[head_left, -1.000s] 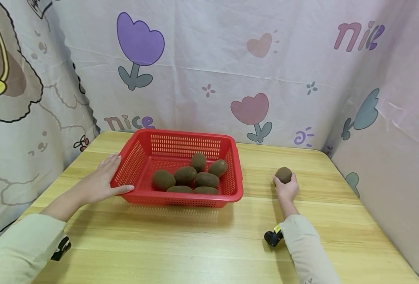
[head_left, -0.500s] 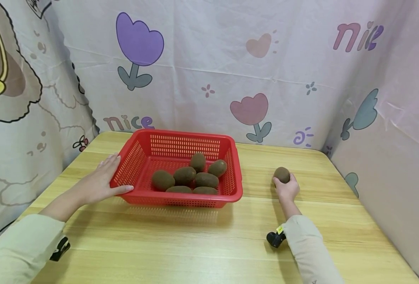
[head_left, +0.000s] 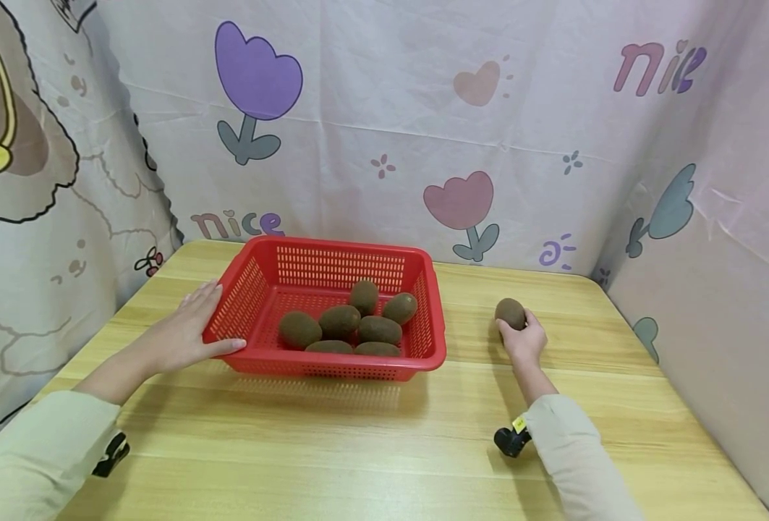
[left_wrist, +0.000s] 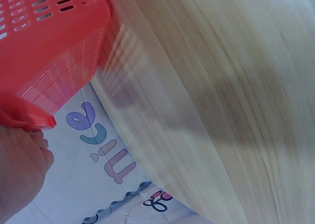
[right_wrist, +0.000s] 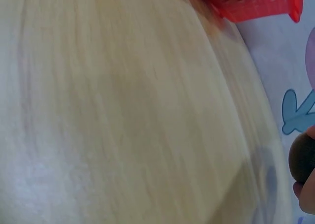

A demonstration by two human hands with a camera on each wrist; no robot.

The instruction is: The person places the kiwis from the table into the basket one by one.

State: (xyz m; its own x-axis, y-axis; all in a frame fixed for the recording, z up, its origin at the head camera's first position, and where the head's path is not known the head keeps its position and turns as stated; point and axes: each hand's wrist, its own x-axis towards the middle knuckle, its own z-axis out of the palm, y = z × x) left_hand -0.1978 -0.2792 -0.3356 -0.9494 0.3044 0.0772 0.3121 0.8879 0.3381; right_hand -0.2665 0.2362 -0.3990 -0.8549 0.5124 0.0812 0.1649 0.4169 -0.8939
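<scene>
The right hand (head_left: 524, 341) is gripping a brown kiwi (head_left: 510, 313) — fingers curled round its near side — and the fruit is sitting on the desk (head_left: 371, 449), well to the right of the red basket (head_left: 332, 369). The left hand (head_left: 179, 334) is lying with fingers straight against the basket's left wall, thumb touching the front rim. Seven kiwis (head_left: 341, 322) are lying inside the basket. Flower-printed sheets (head_left: 371, 130) are enclosing the desk on three sides.

A brown, fuzzy kiwi (head_left: 510, 313) sits gripped in the right hand (head_left: 523, 344), just off the table, right of the red basket (head_left: 332, 365) holding seven more kiwis.
</scene>
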